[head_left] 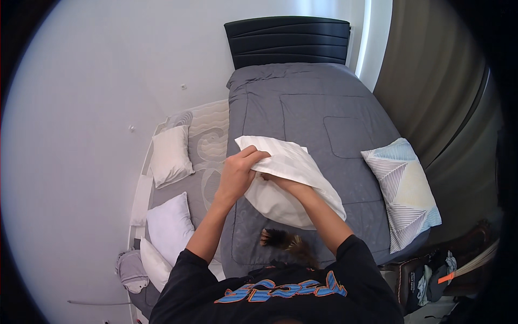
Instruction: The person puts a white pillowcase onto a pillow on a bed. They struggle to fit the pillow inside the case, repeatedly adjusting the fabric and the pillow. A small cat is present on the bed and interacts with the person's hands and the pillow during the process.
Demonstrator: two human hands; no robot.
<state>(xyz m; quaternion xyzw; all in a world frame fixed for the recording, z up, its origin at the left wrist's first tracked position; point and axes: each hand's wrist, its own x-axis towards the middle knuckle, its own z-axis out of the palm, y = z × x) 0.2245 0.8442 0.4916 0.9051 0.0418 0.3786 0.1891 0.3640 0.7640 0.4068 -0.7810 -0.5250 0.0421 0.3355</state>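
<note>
A white pillow in a loose white pillowcase is held up over the grey-covered bed. My left hand pinches the hem of the pillowcase at its near left corner. Under that raised hem, my right hand reaches into the pillowcase's opening. The wrist shows, but most of its fingers are hidden by the fabric. The pillow's lower part bulges beneath my right forearm.
A patterned pillow lies at the bed's right edge, on the grey comforter. To the left, white pillows and a cream pillow rest on a lower mattress. A brown feathery thing lies close to me. Dark curtains hang at right.
</note>
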